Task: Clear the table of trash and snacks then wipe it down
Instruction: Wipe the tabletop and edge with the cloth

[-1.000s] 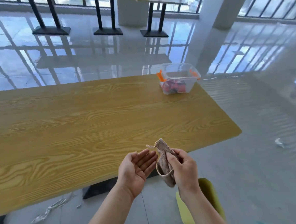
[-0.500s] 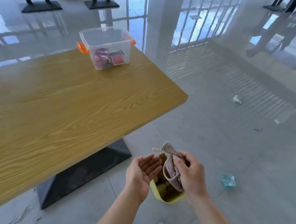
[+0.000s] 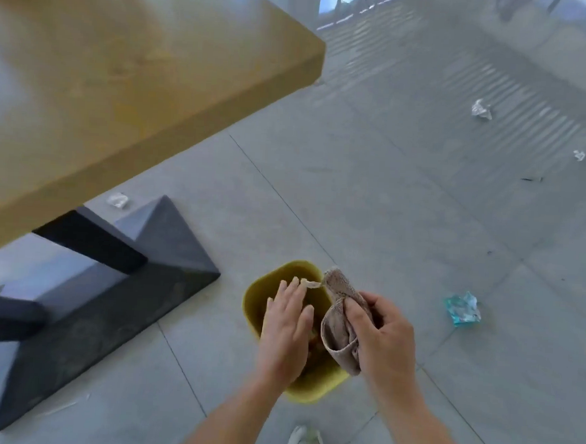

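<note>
Both hands over yellow bin (image 3: 257, 301): right hand (image 3: 385, 338) grips cloth (image 3: 340, 326); left hand (image 3: 288, 326) flat, open, seemingly empty

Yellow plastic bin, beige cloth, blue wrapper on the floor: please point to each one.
Yellow plastic bin (image 3: 257, 299): head view, left wall.
Beige cloth (image 3: 338, 326): head view, middle fold.
Blue crumpled wrapper (image 3: 463, 308): head view, centre.
</note>
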Action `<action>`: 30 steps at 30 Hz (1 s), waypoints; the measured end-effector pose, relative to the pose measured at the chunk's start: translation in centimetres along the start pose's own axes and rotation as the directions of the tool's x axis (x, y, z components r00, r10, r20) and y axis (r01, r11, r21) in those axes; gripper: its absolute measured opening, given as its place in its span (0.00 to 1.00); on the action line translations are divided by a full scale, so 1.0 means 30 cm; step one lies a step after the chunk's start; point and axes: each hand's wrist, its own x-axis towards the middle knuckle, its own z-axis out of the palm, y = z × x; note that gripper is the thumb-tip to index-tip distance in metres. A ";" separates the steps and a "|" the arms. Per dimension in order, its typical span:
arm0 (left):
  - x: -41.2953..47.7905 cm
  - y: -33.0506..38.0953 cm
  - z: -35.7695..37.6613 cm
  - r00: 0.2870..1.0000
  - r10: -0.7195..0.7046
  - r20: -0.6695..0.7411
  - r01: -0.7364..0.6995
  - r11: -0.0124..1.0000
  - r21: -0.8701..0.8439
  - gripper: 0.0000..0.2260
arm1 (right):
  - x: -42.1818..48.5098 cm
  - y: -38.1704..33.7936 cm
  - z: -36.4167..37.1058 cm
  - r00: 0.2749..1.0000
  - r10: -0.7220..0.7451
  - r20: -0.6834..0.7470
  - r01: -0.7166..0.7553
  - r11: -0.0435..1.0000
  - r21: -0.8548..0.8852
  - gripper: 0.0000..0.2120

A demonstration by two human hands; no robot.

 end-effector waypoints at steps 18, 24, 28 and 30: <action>-0.062 0.123 -0.124 0.963 -0.247 0.111 0.271 0.850 -0.452 0.21 | 0.022 0.069 0.043 0.983 0.138 0.124 -0.120 0.983 -0.140 0.06; -0.263 0.363 -0.374 0.984 -0.016 0.177 0.108 0.846 -0.522 0.30 | -0.089 -0.295 0.003 0.977 -0.025 0.214 0.060 0.986 -0.157 0.09; -0.377 0.508 -0.586 0.977 0.184 0.108 -0.147 0.948 -0.284 0.42 | -0.177 -0.598 0.013 0.919 -0.204 0.337 0.303 0.913 -0.273 0.06; -0.437 0.560 -0.690 0.964 0.264 0.018 -0.258 0.954 -0.154 0.46 | -0.225 -0.742 0.042 0.870 -0.278 0.408 0.416 0.857 -0.303 0.07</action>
